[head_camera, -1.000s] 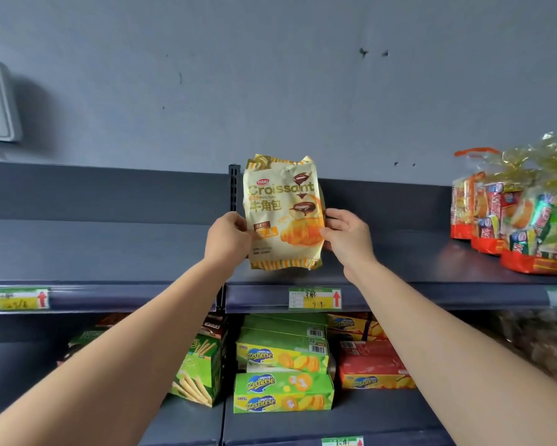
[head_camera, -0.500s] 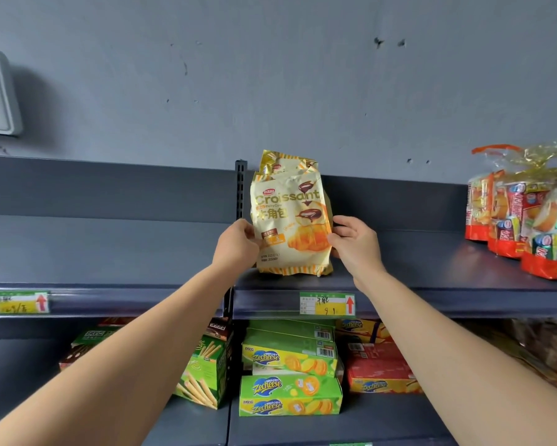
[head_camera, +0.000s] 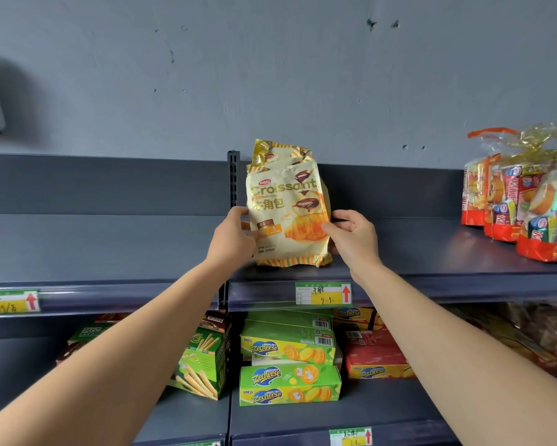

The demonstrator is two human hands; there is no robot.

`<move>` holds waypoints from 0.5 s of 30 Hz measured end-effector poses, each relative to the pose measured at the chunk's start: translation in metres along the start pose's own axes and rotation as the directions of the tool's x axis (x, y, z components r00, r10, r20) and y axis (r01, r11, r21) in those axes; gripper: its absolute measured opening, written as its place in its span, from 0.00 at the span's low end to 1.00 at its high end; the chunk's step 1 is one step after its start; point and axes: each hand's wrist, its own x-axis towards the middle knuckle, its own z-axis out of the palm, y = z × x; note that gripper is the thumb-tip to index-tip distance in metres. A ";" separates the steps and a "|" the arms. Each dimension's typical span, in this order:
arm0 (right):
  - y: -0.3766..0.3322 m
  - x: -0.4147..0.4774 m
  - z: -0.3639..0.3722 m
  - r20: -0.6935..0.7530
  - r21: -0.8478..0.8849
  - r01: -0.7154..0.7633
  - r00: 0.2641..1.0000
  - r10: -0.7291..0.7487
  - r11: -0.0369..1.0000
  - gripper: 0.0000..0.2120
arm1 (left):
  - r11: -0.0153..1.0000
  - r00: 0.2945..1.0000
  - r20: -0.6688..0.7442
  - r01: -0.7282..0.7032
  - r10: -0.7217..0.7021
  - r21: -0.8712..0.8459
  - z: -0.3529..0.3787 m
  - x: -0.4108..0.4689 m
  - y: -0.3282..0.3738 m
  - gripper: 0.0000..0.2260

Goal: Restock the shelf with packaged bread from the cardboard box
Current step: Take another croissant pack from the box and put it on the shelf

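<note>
Upright near the front edge of the dark grey metal shelf (head_camera: pixel 431 265), the cream-and-gold croissant bag (head_camera: pixel 286 214) is clamped between left hand (head_camera: pixel 230 241) and right hand (head_camera: pixel 354 239).

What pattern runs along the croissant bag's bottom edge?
Orange-and-white stripes on the cream croissant bag, clearest in the head view.

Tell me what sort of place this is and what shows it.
Most likely a small grocery or convenience store: price tags clipped to the edge of a metal shelf, stacked biscuit boxes below, and a croissant bag stood upright by both hands.
</note>
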 end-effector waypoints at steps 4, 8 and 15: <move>0.002 -0.001 -0.002 0.009 -0.029 -0.005 1.000 0.005 1.000 0.20 | 1.000 1.000 -0.011 0.002 -0.001 0.031 -0.002 -0.003 0.003 0.23; 0.001 -0.006 -0.004 0.046 -0.070 -0.011 0.999 0.014 0.997 0.21 | 0.999 1.000 -0.010 0.012 -0.012 0.048 -0.003 -0.009 0.007 0.22; -0.003 -0.012 -0.011 0.092 -0.104 -0.010 0.996 0.020 0.995 0.24 | 0.998 1.000 -0.025 0.015 -0.013 0.065 -0.003 -0.019 0.013 0.23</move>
